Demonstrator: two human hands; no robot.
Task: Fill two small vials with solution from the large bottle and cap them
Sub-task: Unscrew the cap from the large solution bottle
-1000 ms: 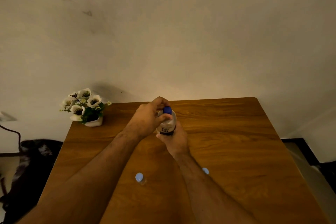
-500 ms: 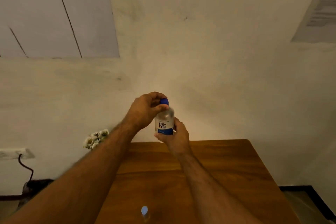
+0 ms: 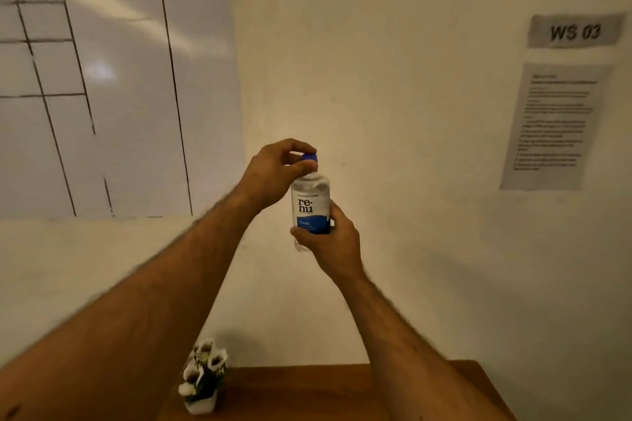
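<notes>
Opening the bottle (image 3: pixel 310 205) up high.
My right hand (image 3: pixel 333 243) grips its bottom steady so my left hand (image 3: pixel 273 174) can pinch the cap (image 3: pixel 309 157).

left hand (image 3: pixel 273 174): raised at chest height, thumb and fingers curled, pinching the blue cap (image 3: pixel 309 157) from above | right hand (image 3: pixel 330 243): grip wrapped round lower body of upright bottle (image 3: pixel 310 205) | both forearms bare, extended forward, converging

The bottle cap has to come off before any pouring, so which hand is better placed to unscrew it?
The left hand: it already pinches the blue cap from above, while the right hand grips the bottle low, steadying it upright.
</notes>
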